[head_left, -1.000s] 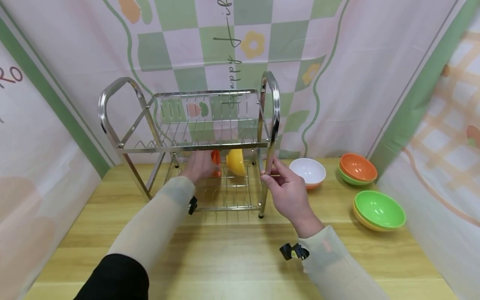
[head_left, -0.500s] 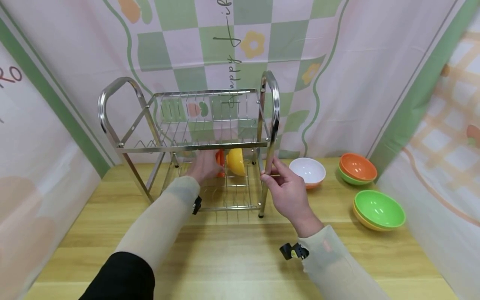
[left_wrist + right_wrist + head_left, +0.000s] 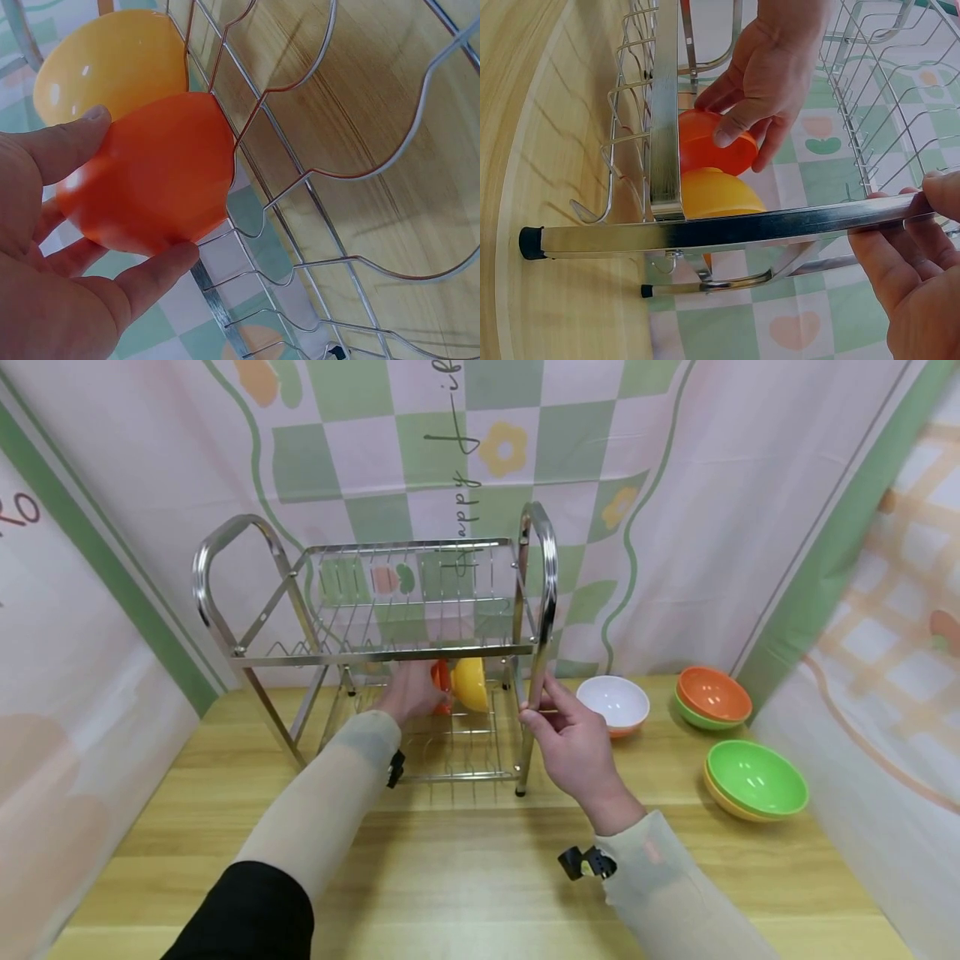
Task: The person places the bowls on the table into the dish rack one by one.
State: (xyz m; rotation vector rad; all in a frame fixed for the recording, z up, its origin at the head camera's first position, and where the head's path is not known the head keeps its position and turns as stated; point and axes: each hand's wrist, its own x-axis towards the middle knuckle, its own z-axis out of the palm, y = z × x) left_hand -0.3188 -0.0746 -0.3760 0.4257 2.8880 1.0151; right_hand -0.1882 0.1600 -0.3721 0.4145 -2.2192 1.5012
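Observation:
My left hand (image 3: 411, 692) reaches under the upper tier of a two-tier metal dish rack (image 3: 397, 655). In the left wrist view its thumb and fingers (image 3: 154, 279) grip an orange bowl (image 3: 157, 176), tipped on its side with its rim against the wires of the lower tier. A yellow bowl (image 3: 112, 64) stands on its side right beside it and overlaps it in that view. My right hand (image 3: 577, 747) pinches the rack's front right leg (image 3: 780, 227) between thumb and fingers. The left palm is hidden behind the orange bowl in the head view.
Right of the rack are a white-lined bowl with an orange outside (image 3: 613, 703), an orange bowl stacked in a green one (image 3: 715, 693), and a green bowl nested in a yellow one (image 3: 759, 778). A printed curtain (image 3: 690, 527) hangs behind the wooden table (image 3: 450, 877).
My left hand has moved slightly right with the orange bowl, bringing it up close to the yellow bowl. The right hand stays on the rack's leg.

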